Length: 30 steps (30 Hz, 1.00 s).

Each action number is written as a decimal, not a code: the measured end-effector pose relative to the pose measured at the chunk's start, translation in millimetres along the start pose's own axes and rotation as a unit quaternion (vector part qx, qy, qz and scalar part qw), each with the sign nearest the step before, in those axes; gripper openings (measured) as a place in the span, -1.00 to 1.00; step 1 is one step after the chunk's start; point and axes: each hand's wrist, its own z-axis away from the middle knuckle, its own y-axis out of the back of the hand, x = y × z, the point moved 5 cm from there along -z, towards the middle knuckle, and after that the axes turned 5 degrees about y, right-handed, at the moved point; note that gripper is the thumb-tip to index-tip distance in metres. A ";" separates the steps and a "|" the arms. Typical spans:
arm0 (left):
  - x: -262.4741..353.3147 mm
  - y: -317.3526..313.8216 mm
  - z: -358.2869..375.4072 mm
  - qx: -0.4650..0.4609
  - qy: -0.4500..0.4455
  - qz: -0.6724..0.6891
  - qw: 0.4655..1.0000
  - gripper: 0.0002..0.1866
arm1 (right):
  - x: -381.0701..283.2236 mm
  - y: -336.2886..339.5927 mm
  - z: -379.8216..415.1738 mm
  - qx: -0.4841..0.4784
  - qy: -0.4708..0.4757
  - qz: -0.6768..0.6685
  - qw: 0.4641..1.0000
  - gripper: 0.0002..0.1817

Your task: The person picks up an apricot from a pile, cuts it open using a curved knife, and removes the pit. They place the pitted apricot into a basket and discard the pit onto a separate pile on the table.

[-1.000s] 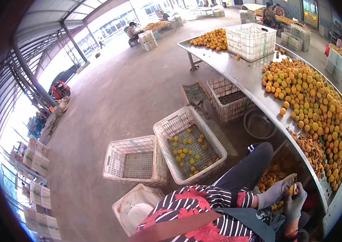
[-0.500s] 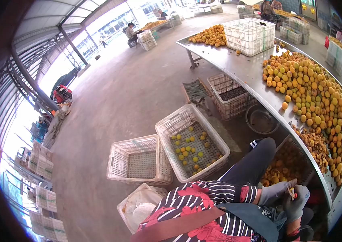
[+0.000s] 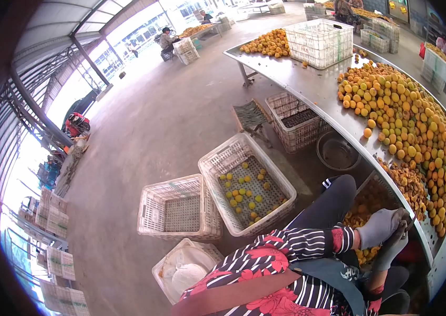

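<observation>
Both my hands wear grey gloves with dark, stained fingertips and are together beside the metal table's near edge. My left hand (image 3: 379, 227) is closed, fingers bent toward the right hand. Just below it my right hand (image 3: 393, 246) is closed too, its fingertips meeting the left's. Whatever they grip is hidden; a thin dark edge shows by the fingertips, too small to name. Under the hands is a crate of opened orange fruit pieces (image 3: 366, 256). Close by on the table lies a pile of torn fruit pieces (image 3: 411, 185), beside a large heap of whole apricot-like fruit (image 3: 399, 108).
A white crate (image 3: 320, 45) stands on the metal table (image 3: 312, 84). On the floor are a crate with several greenish-yellow fruits (image 3: 217, 158), another crate (image 3: 146, 210), a folding stool (image 3: 253, 114) and a basin (image 3: 338, 151). Other people sit at farther tables.
Both hands have moved up and right, closer to the table edge. The small yellow and red thing seen between the fingers earlier is now hidden. The view has shifted slightly.
</observation>
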 end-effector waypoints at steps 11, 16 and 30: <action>-20.5 0.2 -8.1 0.115 -0.100 -0.183 0.971 -0.74 | 18.0 -14.3 3.7 0.072 -0.019 0.041 0.996 -0.67; -12.9 -4.5 -12.5 0.099 -0.111 -0.160 0.976 -0.72 | 13.1 -16.5 1.6 0.028 0.017 0.033 0.999 -0.70; -10.5 -12.9 -6.4 0.053 -0.144 -0.285 0.946 -0.69 | -5.0 -23.5 27.6 0.112 -0.230 -0.215 0.943 -0.58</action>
